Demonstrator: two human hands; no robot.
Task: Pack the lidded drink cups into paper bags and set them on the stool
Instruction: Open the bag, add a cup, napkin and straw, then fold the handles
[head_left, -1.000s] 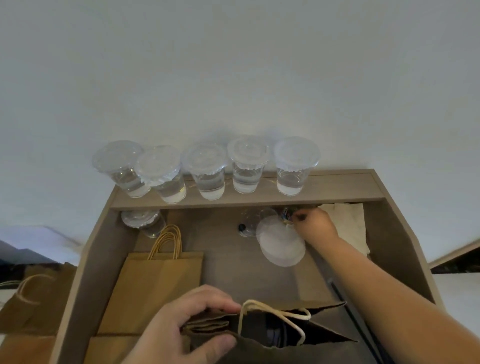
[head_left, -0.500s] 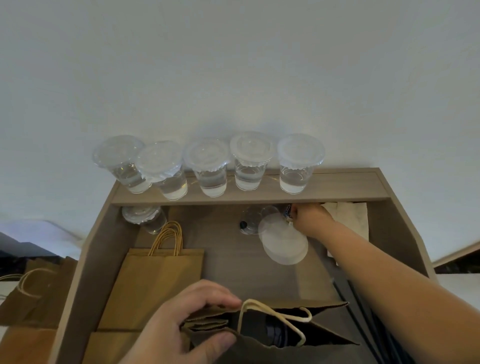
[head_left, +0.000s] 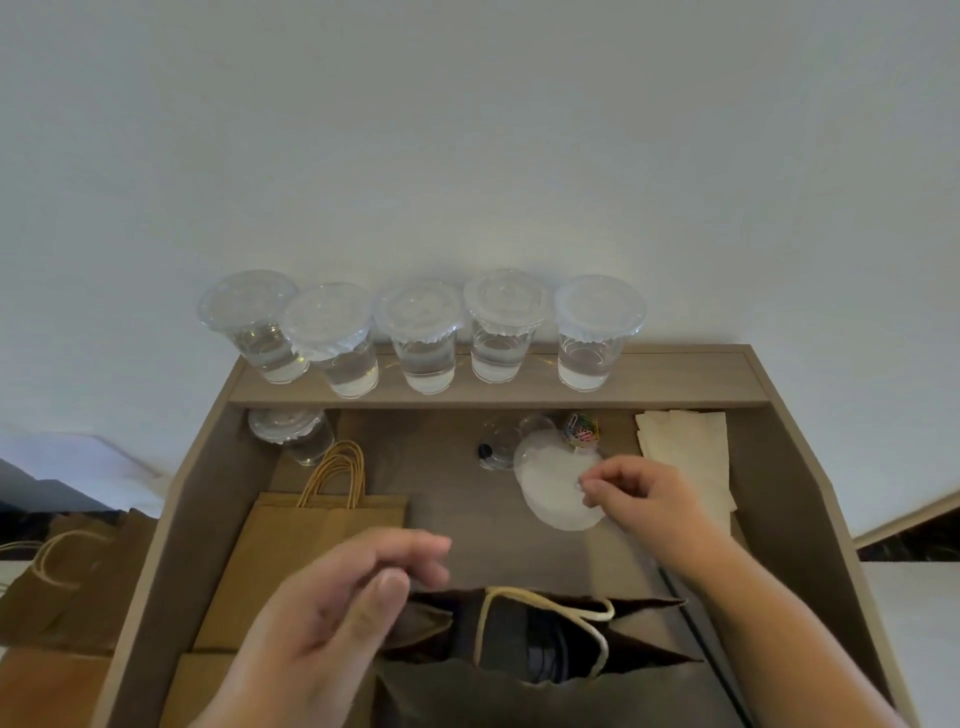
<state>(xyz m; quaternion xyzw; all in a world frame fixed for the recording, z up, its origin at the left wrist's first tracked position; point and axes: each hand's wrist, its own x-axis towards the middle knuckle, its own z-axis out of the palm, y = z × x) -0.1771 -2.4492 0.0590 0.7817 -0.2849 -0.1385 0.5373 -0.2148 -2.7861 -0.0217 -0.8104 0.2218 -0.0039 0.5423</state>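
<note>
On shelf (head_left: 675, 375), five part-filled lidded cups (head_left: 423, 345)

1. The left hand (head_left: 332, 613) sits at the lower centre-left of the frame, palm turned inward, fingers loosely bent and spread, thumb forward, gripping nothing; it is motion-blurred.
2. The right hand (head_left: 641, 493) is right of centre, fingers curled, thumb meeting fingertips; any pinched object is unclear.
3. The right forearm (head_left: 753, 603) runs bare to the lower right corner.
</note>
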